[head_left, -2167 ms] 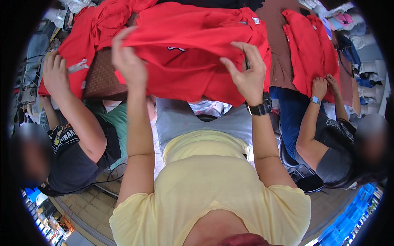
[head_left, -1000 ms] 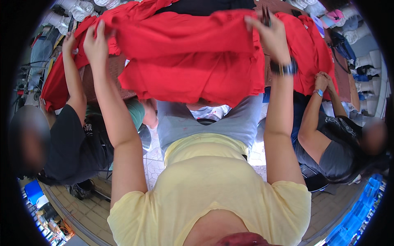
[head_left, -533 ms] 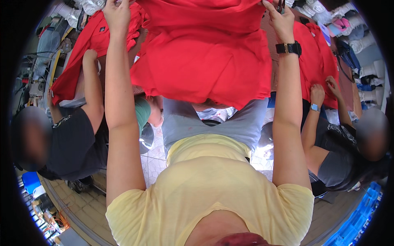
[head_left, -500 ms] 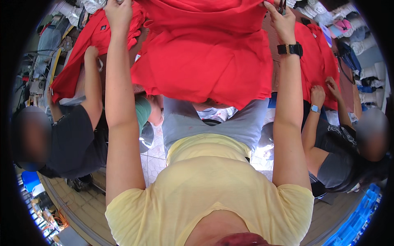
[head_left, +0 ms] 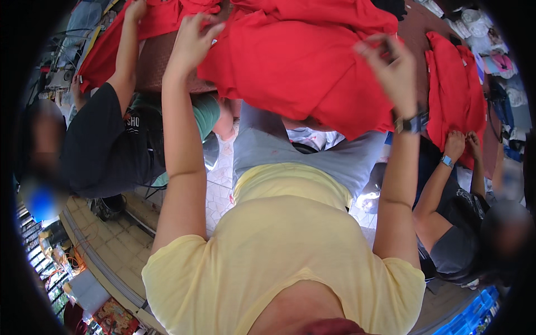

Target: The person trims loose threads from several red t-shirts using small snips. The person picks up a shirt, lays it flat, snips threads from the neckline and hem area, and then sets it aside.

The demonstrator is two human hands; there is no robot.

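A red cloth garment (head_left: 290, 64) lies in loose folds over the table edge in front of me, its near hem hanging above my lap. Over its left side, my left hand (head_left: 194, 47) is raised with fingers apart and nothing in them. My right hand (head_left: 393, 70), wearing a black watch (head_left: 411, 123), hovers over the garment's right part. Its fingers are curled and blurred by motion; a dark shape shows between them, too smeared to name.
The brown table (head_left: 153, 64) runs across the front. A person (head_left: 106, 145) on my left and a person (head_left: 452, 218) on my right each handle red garments, the right one a red piece (head_left: 455, 95). Blue crates (head_left: 474, 312) stand at the lower right.
The raised garment has come down onto the table. My left hand has let go of its edge; my right hand, which held small dark snips, has drawn back toward me.
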